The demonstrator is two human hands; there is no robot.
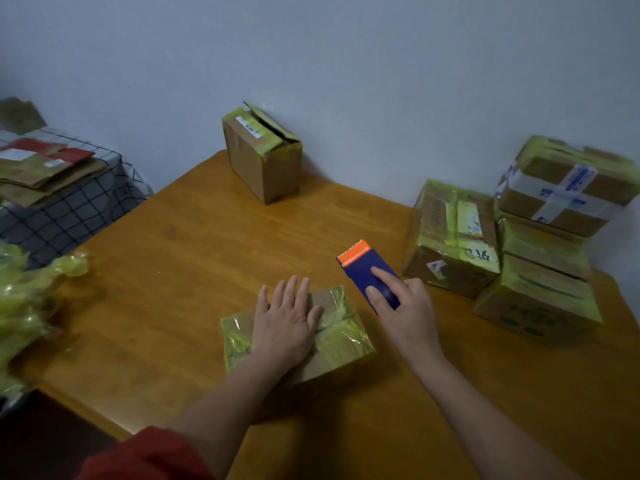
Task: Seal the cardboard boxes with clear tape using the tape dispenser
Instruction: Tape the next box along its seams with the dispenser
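Observation:
A small flat cardboard box [341,344], partly covered in yellowish clear tape, lies on the wooden table [180,271] in front of me. My left hand [287,323] rests flat on its top with the fingers spread. My right hand [405,306] grips a blue tape dispenser [367,268] with an orange cutter end, held just right of the box and above the table, cutter pointing away from me. Against the wall at the back stands an upright box [263,157] whose top flaps are slightly lifted.
Several taped boxes [453,237] are stacked at the table's right side, one with white printed tape [568,192]. A heap of crumpled yellowish tape [24,299] lies at the left edge. Flattened cardboard [41,171] sits on a checked cloth surface at the far left.

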